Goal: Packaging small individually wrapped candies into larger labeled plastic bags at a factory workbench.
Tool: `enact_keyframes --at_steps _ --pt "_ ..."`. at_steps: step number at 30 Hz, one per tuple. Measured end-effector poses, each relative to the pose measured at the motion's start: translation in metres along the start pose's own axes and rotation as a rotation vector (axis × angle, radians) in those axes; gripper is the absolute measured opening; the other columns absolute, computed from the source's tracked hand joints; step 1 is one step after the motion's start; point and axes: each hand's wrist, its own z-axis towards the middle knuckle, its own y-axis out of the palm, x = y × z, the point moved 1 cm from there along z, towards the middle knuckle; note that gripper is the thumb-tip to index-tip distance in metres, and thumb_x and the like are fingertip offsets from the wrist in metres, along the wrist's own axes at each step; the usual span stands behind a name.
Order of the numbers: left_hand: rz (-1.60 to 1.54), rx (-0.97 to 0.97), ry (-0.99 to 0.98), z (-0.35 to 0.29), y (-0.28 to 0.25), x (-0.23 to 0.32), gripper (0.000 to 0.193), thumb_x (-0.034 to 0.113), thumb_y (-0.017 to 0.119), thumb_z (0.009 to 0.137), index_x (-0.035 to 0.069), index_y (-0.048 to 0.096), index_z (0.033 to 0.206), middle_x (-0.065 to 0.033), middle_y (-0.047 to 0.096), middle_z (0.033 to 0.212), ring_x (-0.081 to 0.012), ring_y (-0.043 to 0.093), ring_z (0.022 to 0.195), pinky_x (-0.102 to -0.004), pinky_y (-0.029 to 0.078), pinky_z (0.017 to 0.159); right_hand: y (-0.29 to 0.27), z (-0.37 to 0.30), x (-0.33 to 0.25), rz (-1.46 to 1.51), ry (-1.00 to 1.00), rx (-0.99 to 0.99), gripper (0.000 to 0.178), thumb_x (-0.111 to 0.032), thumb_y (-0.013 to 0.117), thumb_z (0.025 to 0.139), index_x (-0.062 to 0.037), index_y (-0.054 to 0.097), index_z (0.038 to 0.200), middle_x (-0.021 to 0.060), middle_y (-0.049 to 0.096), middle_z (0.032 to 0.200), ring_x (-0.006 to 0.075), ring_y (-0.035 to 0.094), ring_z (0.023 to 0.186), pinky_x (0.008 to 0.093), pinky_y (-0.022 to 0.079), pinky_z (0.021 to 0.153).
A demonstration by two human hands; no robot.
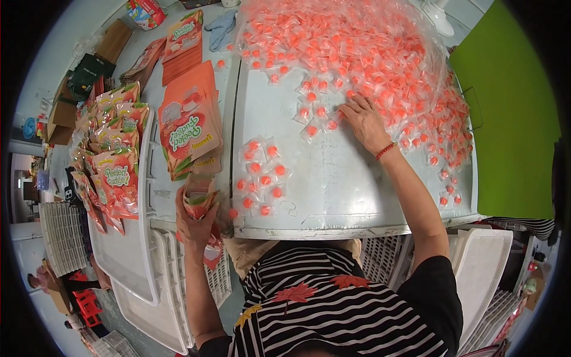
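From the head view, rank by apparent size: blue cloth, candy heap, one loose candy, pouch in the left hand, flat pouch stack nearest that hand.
Largest to smallest:
1. Candy heap
2. Flat pouch stack
3. Blue cloth and held pouch: too alike to rank
4. Loose candy

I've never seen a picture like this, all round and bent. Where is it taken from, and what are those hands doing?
There's no robot here, just a person working bare-handed. A wide camera worn on the head looks down, so straight edges curve and the striped shirt shows below. On the pale table lies a big heap of small pink wrapped pieces, with a smaller cluster nearer the front edge. The left hand holds a pink pouch; the right hand rests its fingers at the edge of the heap. On the left are flat stacked pouches and plumper ones by a white tray.
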Motion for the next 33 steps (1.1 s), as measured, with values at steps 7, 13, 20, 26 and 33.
enact_keyframes --at_steps 7,13,20,26,33 --pt "-0.022 -0.013 -0.038 0.001 -0.004 0.002 0.086 0.014 0.083 0.067 0.003 0.035 0.138 -0.0195 0.056 0.124 -0.0308 0.059 0.110 -0.0376 0.047 0.091 0.000 0.000 0.013 -0.068 0.091 0.008 0.030 -0.005 0.055 0.080 -0.0067 0.063 0.109 0.0093 0.063 0.113 0.0281 0.051 0.118 0.0452 0.031 0.108" --pt "-0.026 -0.021 -0.053 0.000 -0.005 0.003 0.086 0.015 0.083 0.067 0.003 0.035 0.138 -0.0195 0.057 0.123 -0.0308 0.058 0.111 -0.0376 0.047 0.091 -0.009 0.000 -0.009 -0.104 0.033 0.201 0.018 -0.006 0.054 0.080 -0.0044 0.063 0.096 0.0106 0.065 0.103 0.0298 0.054 0.111 0.0471 0.032 0.107" --pt "-0.066 0.023 -0.086 0.003 -0.001 0.007 0.078 0.015 0.082 0.064 0.007 0.043 0.131 -0.0178 0.058 0.119 -0.0345 0.058 0.109 -0.0399 0.047 0.090 -0.006 -0.003 -0.044 0.229 0.031 0.189 0.037 -0.003 0.059 0.080 -0.0027 0.058 0.117 0.0165 0.054 0.124 0.0352 0.047 0.121 0.0481 0.032 0.107" --pt "-0.088 0.008 -0.071 0.004 -0.002 0.014 0.078 0.015 0.082 0.064 0.007 0.043 0.131 -0.0172 0.057 0.120 -0.0345 0.058 0.109 -0.0398 0.047 0.090 0.011 0.035 -0.069 0.236 0.044 0.277 0.041 -0.025 0.062 0.087 -0.0037 0.053 0.121 0.0196 0.047 0.129 0.0365 0.045 0.122 0.0457 0.037 0.103" --pt "-0.084 0.019 -0.086 -0.002 -0.011 0.006 0.078 0.015 0.082 0.064 0.007 0.043 0.131 -0.0175 0.058 0.119 -0.0343 0.058 0.109 -0.0397 0.047 0.090 0.023 0.021 -0.104 0.357 -0.014 0.118 0.049 -0.035 0.064 0.084 -0.0037 0.054 0.120 0.0187 0.048 0.125 0.0355 0.044 0.122 0.0467 0.037 0.101"
